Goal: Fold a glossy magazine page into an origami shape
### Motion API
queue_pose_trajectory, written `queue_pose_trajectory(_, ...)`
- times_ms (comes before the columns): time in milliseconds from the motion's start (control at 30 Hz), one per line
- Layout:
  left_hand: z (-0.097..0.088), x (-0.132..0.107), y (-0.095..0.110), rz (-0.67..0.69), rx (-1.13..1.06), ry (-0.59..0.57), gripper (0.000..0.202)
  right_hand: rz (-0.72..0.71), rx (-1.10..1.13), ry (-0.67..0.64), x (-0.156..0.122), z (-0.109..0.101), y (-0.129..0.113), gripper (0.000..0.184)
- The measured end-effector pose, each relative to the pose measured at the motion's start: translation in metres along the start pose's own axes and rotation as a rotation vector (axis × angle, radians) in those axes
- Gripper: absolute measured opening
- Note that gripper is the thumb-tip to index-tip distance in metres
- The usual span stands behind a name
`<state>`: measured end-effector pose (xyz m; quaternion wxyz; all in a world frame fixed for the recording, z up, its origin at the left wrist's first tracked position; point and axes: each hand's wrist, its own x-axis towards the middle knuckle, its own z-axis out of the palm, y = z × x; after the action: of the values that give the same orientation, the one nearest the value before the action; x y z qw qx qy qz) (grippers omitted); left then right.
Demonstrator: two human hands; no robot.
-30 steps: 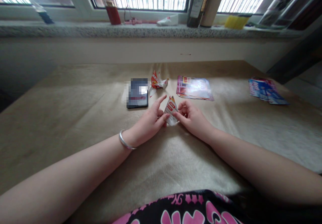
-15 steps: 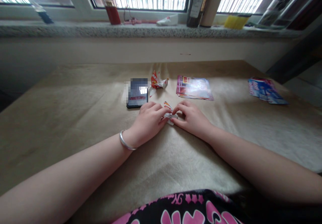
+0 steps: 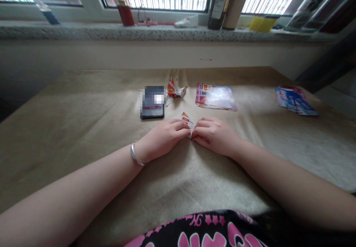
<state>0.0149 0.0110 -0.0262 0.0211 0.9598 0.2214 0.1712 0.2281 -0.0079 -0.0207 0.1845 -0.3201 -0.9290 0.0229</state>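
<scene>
A small folded piece of printed paper [image 3: 188, 120], white with red and orange, stands between my hands over the middle of the table. My left hand [image 3: 168, 134], with a silver bangle at the wrist, pinches its left side near the bottom. From the right, the closed fingers of my right hand [image 3: 214, 133] grip its lower corner. My fingers hide the paper's lower part. Just beyond sits a folded paper crane [image 3: 176, 88] in the same red and white print. To its left lies a dark phone [image 3: 152, 104].
A stack of printed leaflets [image 3: 216, 97] lies right of the crane. Farther right are several blue leaflets [image 3: 296, 100]. The beige-covered table [image 3: 97, 121] meets a wall below a granite sill [image 3: 97, 34], which carries a red bottle [image 3: 126, 14], a dark jar [image 3: 219, 8] and a yellow container [image 3: 263, 23].
Both hands have drawn slightly nearer to me and closed tighter around the paper's lower end. More of its printed upper face now shows. The crane, phone and leaflets remain in place.
</scene>
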Motion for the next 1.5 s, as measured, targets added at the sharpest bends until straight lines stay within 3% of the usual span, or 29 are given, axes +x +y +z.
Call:
queue_pose_trajectory(567, -0.014, -0.004, -0.006, 0.115, -0.054, -0.158, 0.032, -0.101, 0.018, -0.047, -0.005, -0.008, 0.004, 0.024)
queue_pose_trajectory(867, -0.013, -0.006, -0.004, 0.088, -0.065, -0.156, 0.029, -0.124, -0.188, -0.096, 0.000, -0.010, -0.011, 0.018)
queue_pose_trajectory(1133, -0.012, -0.007, -0.006, 0.046, -0.120, -0.128, 0.029, 0.005, 0.172, -0.009, -0.008, -0.004, 0.004, 0.014)
queue_pose_trajectory(1267, -0.012, -0.007, -0.006, 0.022, -0.147, -0.134, 0.030, 0.044, 0.245, 0.006, -0.009, -0.004, 0.007, 0.016)
queue_pose_trajectory(1500, -0.012, -0.007, -0.002, 0.011, -0.085, -0.096, 0.028, -0.067, -0.004, -0.035, -0.007, -0.007, -0.003, 0.021)
